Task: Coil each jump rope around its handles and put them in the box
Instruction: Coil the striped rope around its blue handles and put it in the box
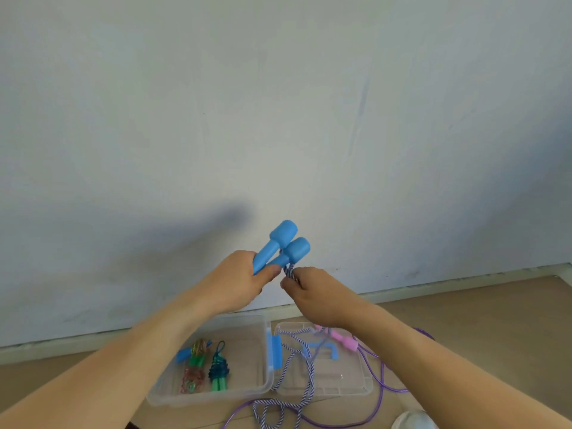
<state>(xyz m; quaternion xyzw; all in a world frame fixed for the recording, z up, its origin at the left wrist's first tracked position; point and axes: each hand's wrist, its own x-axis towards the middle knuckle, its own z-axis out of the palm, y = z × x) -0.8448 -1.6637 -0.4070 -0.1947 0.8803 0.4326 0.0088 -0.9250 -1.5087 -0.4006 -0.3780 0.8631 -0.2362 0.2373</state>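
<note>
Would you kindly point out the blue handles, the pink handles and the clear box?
blue handles (pixel 289 247): head view, upper thick ends.
pink handles (pixel 342 338): head view, middle.
clear box (pixel 210 397): head view, front wall.

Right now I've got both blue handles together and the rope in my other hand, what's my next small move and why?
Probably carry the rope in your right hand once around the handles gripped in your left hand. The handles look bare of turns, and most of the rope trails down across the lid to the floor.
</note>
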